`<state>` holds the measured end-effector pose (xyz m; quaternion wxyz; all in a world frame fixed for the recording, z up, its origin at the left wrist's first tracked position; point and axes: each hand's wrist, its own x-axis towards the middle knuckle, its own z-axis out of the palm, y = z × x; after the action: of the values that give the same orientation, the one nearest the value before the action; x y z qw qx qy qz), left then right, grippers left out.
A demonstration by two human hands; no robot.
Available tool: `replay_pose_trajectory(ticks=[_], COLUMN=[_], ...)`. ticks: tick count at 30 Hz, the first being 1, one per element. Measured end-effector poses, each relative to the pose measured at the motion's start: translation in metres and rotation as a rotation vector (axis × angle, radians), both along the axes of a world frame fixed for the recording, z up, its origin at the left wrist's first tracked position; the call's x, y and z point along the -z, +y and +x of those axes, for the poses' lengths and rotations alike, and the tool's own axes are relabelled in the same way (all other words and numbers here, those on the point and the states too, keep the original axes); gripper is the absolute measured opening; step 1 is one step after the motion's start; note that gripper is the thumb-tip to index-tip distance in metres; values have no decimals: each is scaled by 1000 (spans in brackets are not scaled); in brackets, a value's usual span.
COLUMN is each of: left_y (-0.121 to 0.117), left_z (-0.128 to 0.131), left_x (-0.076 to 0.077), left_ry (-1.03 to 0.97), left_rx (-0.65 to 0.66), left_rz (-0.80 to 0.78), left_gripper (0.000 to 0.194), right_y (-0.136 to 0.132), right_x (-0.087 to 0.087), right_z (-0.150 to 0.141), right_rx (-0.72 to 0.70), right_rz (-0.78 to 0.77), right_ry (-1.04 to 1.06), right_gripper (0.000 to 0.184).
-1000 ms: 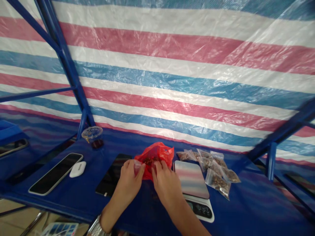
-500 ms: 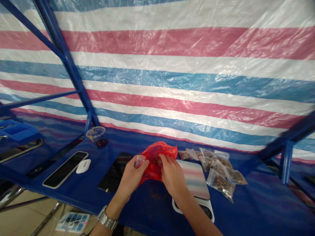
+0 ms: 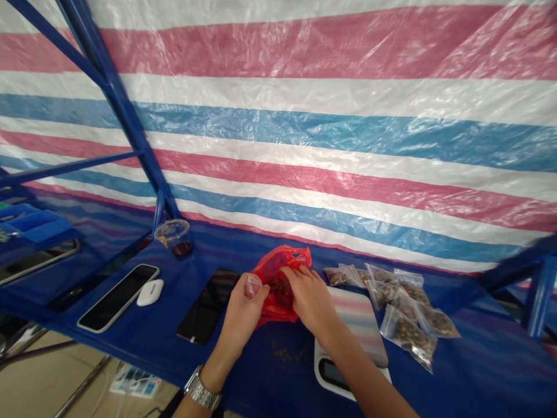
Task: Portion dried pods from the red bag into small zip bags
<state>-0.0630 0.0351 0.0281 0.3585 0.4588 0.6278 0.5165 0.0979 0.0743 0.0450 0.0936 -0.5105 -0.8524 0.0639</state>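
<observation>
hands (image 3: 241, 313) (image 3: 310, 296) closer over red bag (image 3: 266, 273)

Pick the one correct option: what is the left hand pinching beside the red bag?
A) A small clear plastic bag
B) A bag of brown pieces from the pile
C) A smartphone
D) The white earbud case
A: the left hand pinches a small clear plastic bag in its fingertips, right next to the red bag.

The crumpled red plastic bag (image 3: 270, 290) holds dark brown pieces (image 3: 281, 292), its handles toward 1 o'clock. A small clear plastic pouch (image 3: 253, 286) sits touching it at 9 o'clock.
</observation>
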Motion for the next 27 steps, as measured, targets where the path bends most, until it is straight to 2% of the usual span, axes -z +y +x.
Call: replay_pose_trajectory(ticks=[3, 9, 15, 22, 27], left_y=[1, -1, -3, -2, 5], left_z=[4, -3, -10, 0, 6], left_x=[-2, -1, -8, 1, 2], left_ry=[-102, -327, -683, -624, -776], left_rx=[-61, -16, -25, 99, 46], left_rz=[14, 22, 1, -75, -70], left_gripper=[19, 29, 31, 27, 25], right_y=[5, 8, 6, -3, -8], right_x=[3, 13, 13, 17, 23], right_z=[-1, -1, 4, 8, 9], right_rx=[-28, -101, -110, -88, -77], right_rz=[19, -25, -35, -28, -30], right_ry=[3, 95, 121, 166, 213], right_gripper=[61, 60, 61, 60, 61])
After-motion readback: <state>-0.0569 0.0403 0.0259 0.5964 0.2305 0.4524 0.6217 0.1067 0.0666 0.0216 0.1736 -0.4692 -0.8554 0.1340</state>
